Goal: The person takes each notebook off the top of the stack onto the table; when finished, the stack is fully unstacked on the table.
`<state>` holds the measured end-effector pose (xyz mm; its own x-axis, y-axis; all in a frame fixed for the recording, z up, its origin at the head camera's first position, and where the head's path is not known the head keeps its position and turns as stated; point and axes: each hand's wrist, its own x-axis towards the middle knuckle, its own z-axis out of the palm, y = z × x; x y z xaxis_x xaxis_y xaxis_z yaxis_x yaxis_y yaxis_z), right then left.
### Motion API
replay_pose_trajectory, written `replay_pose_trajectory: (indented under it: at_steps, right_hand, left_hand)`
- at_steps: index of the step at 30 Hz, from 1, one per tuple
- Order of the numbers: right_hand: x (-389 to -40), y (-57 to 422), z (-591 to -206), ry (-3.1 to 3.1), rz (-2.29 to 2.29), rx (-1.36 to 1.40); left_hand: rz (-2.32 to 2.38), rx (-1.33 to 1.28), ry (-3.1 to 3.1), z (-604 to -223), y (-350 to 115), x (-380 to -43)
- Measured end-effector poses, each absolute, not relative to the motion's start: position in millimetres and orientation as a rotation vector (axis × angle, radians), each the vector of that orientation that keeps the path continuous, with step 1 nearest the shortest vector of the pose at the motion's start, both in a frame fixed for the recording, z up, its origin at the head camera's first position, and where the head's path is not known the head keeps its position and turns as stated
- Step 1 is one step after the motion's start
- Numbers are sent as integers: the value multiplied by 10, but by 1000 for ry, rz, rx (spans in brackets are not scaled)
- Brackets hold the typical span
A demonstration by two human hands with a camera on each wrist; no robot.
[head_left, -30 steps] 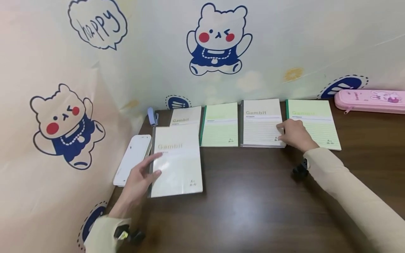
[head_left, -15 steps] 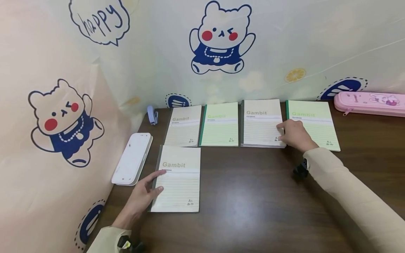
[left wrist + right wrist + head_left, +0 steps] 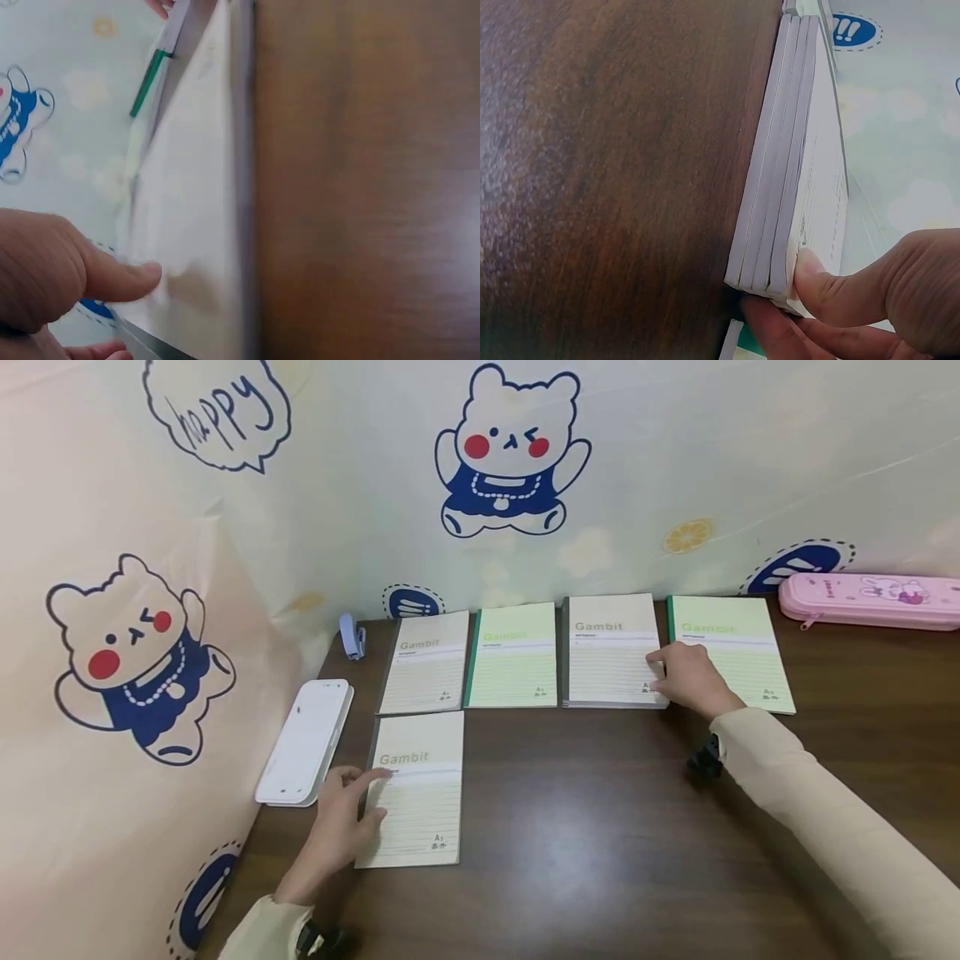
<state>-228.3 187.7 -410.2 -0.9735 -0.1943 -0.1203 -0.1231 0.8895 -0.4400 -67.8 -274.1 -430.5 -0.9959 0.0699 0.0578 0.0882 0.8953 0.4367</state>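
Note:
A cream notebook (image 3: 418, 827) marked Gambit lies flat at the front left. My left hand (image 3: 341, 818) rests at its left edge, thumb and index finger extended over the cover. The left wrist view is blurred, with the thumb (image 3: 120, 279) over the cover. At the back, my right hand (image 3: 696, 678) grips the lower right corner of a grey-spined notebook stack (image 3: 611, 668). In the right wrist view, the thumb (image 3: 817, 285) presses the top cover of the stack (image 3: 780, 165), and the fingers curl beneath the corner.
Beside the stack in the back row are another cream notebook (image 3: 426, 672) and green-spined notebooks (image 3: 513, 668), one partly behind the right hand. A white case (image 3: 306, 739) and a lilac stapler (image 3: 352, 637) stand left. A pink pencil case (image 3: 870, 602) lies far right on the brown table (image 3: 570, 827).
The front-left notebook has come toward the person, off the back-row notebook it overlapped, and now lies flat. The left hand moved with it. The right hand has stayed at the stack.

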Motion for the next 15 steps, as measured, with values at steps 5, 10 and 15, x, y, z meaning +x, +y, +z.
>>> replay_pose_trajectory:
  at_steps: [5, 10, 15]
  right_hand:
    - [-2269, 1930, -4080, 2885, -673, -201]
    - [-2261, 1930, -4116, 2885, -690, -170]
    - [-2272, 1874, -4132, 2891, -689, -152]
  left_hand:
    - [-749, -315, -2934, -4068, -2426, -1143]
    - [-894, -532, -2933, -3782, -1709, -1754]
    - [-922, -649, -3055, -3808, -908, -2321]
